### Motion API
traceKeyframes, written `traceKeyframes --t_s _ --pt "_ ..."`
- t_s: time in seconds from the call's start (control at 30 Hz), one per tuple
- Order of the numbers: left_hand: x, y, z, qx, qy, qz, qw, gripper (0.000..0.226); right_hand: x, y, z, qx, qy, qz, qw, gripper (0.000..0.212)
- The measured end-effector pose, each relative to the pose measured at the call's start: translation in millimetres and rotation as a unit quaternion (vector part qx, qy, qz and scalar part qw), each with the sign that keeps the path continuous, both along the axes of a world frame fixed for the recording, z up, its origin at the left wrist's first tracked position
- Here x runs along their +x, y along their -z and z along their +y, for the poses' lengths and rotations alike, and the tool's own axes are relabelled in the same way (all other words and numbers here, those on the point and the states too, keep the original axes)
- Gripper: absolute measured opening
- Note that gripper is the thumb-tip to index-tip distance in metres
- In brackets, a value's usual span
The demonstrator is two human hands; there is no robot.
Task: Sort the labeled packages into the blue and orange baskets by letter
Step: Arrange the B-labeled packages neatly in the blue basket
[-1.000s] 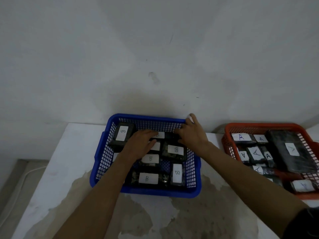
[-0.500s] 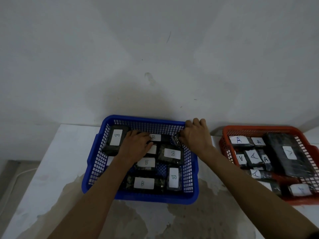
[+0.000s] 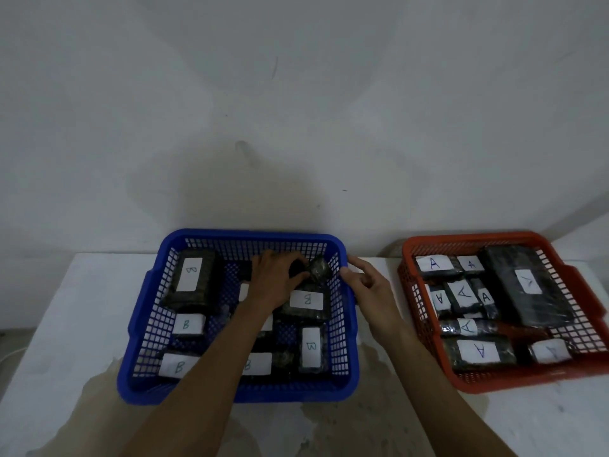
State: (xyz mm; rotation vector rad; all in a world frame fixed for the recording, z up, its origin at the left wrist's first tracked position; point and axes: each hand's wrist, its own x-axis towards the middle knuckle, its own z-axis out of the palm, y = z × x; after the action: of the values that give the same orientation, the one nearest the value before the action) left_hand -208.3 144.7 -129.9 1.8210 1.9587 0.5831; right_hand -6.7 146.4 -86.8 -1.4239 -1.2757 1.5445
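A blue basket (image 3: 141,328) on the white table holds several dark wrapped packages with white B labels. My left hand (image 3: 275,280) reaches into its far side and grips a small dark package (image 3: 318,268) near the far right corner; its label does not show. My right hand (image 3: 369,285) hovers just outside the basket's right wall, fingers loosely curled and holding nothing. An orange basket (image 3: 583,288) to the right holds several dark packages labelled A.
A white wall rises directly behind both baskets. The white table (image 3: 66,324) has a stained patch in front of the blue basket, and its left edge drops off to the floor. A narrow gap separates the two baskets.
My right hand has let go and drawn back out of the blue basket to its right side. My left hand has shifted right onto the small package in the far corner.
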Motion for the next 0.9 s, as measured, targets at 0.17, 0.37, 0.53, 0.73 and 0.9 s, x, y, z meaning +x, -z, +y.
traceKeyframes --t_s 0.17,0.37,0.53,0.73,0.9 --pt "-0.4 6.3 -2.4 0.016 0.006 -0.016 1.0 0.02 1.5 5.9 1.1 -0.01 0.005 0.04 0.999 0.031" --pt "6.6 5.4 1.6 0.001 0.001 -0.022 1.0 0.033 -1.4 8.3 -1.4 -0.012 0.007 0.058 0.998 0.031" --pt "6.5 7.5 4.8 -0.001 -0.055 0.006 0.998 0.024 -2.6 10.3 -3.6 -0.002 0.014 0.059 0.998 0.027" --pt "9.0 6.0 3.4 -0.006 -0.055 -0.04 0.998 0.023 -3.2 12.1 -3.7 0.009 0.015 0.058 0.998 0.026" --pt "8.5 8.9 1.7 -0.033 -0.038 -0.069 0.996 0.024 -4.0 14.2 -4.2 0.017 0.017 0.06 0.998 0.027"
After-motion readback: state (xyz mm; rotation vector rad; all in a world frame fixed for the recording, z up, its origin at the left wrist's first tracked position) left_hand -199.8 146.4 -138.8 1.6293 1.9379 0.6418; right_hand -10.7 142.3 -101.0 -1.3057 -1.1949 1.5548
